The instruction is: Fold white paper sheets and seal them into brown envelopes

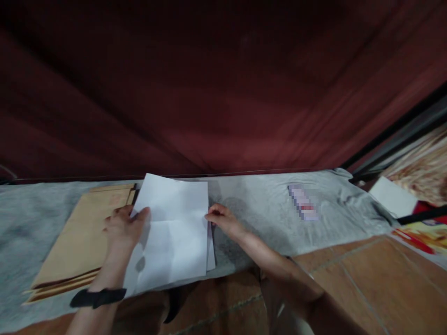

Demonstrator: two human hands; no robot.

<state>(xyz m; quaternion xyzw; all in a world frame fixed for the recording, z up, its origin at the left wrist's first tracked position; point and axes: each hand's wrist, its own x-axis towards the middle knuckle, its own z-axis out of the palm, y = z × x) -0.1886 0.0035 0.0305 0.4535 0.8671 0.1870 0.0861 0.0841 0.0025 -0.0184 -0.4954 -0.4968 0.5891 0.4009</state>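
Now both hands grip a white sheet of paper (172, 232) lying on a grey cloth (265, 209).

At the sheet's left edge, the left hand (122, 228) has fingers curled over it, thumb on top, a black band (98, 298) round the wrist. Opposite, the right hand (223, 219) pinches the right edge between closed fingertips. More white sheets show just beneath the top one along its right side. Beside the paper, to its left and partly under it, lies a stack of flat brown paper envelopes (78, 242). Behind the cloth hangs a dark red curtain (223, 93). Reddish-brown floor tiles (366, 279) lie nearer the camera.
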